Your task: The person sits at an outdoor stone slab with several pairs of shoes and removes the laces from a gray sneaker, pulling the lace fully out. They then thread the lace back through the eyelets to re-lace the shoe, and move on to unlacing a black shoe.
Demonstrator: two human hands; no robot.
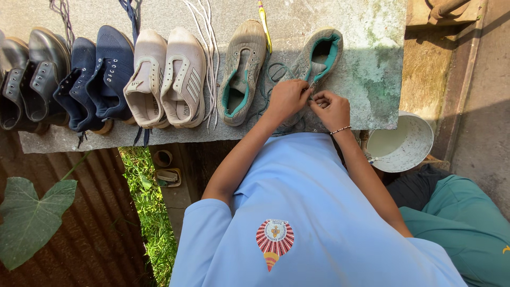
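A worn grey shoe with teal lining point(319, 56) lies on the stone slab point(372, 64) just ahead of me. My left hand point(287, 98) and my right hand point(332, 109) meet over its front part, fingers pinched on its teal lace point(271, 72). The lace loops loosely off to the left of the shoe. Its matching grey shoe point(241, 72) lies to the left, with no lace in it. My right wrist wears a beaded bracelet point(340, 129).
Further left on the slab stand beige trainers point(167, 74), navy shoes point(98, 74) and black leather shoes point(29, 74). Loose white laces point(210, 48) and a yellow toothbrush point(264, 24) lie between shoes. A white bucket point(409, 143) stands below right; corrugated sheet, grass and a large leaf lie lower left.
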